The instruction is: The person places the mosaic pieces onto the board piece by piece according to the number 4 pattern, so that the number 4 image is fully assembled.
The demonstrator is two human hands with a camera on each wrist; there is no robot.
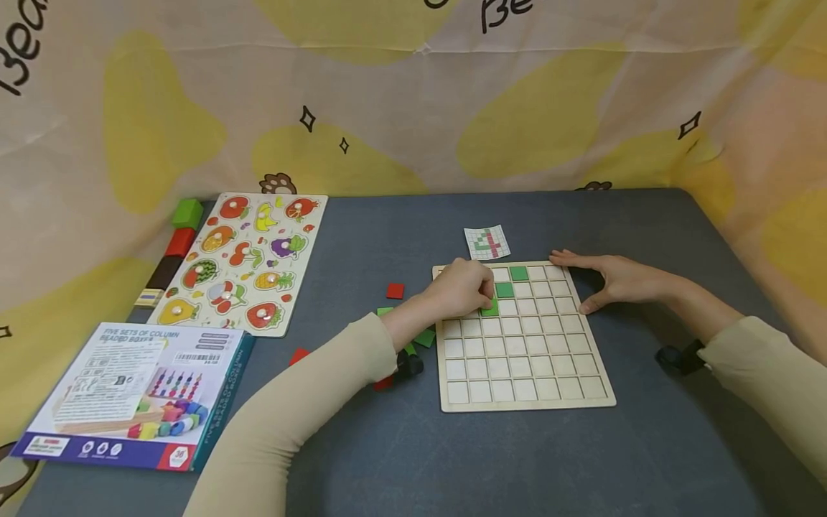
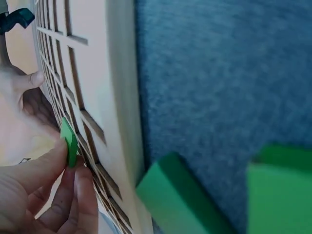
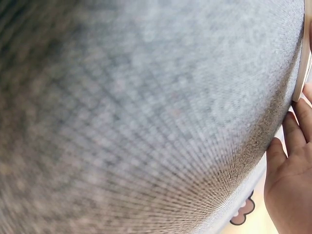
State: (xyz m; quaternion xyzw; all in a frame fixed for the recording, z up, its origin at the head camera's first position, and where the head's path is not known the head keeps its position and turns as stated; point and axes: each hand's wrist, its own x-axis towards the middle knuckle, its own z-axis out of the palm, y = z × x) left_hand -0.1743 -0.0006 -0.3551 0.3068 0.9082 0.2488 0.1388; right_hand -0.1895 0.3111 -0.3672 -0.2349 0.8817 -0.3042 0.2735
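A wooden grid board [image 1: 528,409] with white square cells lies on the dark table. Over its upper left part, my left hand [image 1: 457,289] pinches a green square tile [image 2: 69,141] between thumb and fingers. In the head view that green tile [image 1: 490,309] is at a cell in the third row. Two darker green tiles, one in the top row [image 1: 519,273] and one below it [image 1: 505,290], sit in cells. My right hand [image 1: 623,278] rests at the board's upper right edge, thumb and fingers spread along it. Behind the board lies a small pattern card [image 1: 487,243].
Left of the board are loose green tiles [image 1: 424,337] and a red tile [image 1: 395,291], several partly under my left forearm. Farther left lie a fruit puzzle board [image 1: 239,264], a boxed bead set [image 1: 136,395] and a row of coloured blocks [image 1: 179,242]. A patterned cloth [image 1: 388,93] hangs behind.
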